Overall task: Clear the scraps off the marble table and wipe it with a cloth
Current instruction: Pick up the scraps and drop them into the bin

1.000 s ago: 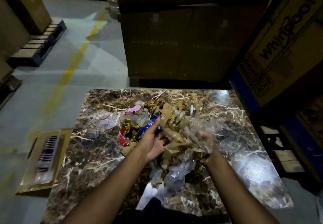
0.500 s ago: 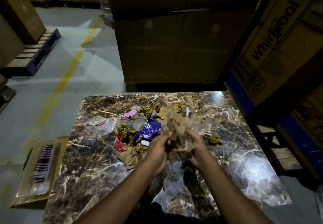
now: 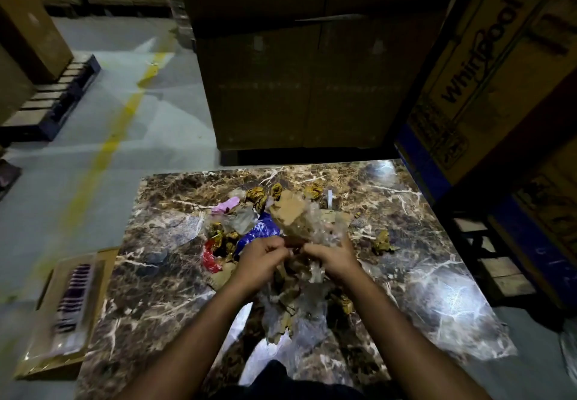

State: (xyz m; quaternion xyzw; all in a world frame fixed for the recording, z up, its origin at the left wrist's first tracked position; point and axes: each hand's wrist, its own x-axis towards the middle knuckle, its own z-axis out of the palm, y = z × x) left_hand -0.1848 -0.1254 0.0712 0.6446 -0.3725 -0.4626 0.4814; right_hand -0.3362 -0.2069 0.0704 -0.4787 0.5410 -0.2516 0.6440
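Note:
A brown marble table [image 3: 162,275] fills the lower half of the view. My left hand [image 3: 260,264] and my right hand [image 3: 335,259] are pressed together over its middle, both closed on a bunch of brown paper and clear plastic scraps [image 3: 304,218] lifted off the top. More of that bunch hangs below my hands [image 3: 290,309]. Left of my hands a pile of wrappers stays on the marble: blue [image 3: 259,231], red [image 3: 209,257], pink [image 3: 225,206], and gold ones [image 3: 256,195]. One crumpled gold scrap [image 3: 382,242] lies alone to the right. No cloth shows.
A flat cardboard box [image 3: 67,312] with a striped item under plastic lies on the floor at the table's left edge. Large cartons [image 3: 296,81] stand behind the table, a Whirlpool carton [image 3: 487,69] to the right. Pallets [image 3: 53,100] line the left; a yellow floor line [image 3: 109,143] runs between.
My hands have come together from either side of the pile and closed on the paper and plastic, raising the bunch off the table. The blue wrapper is uncovered.

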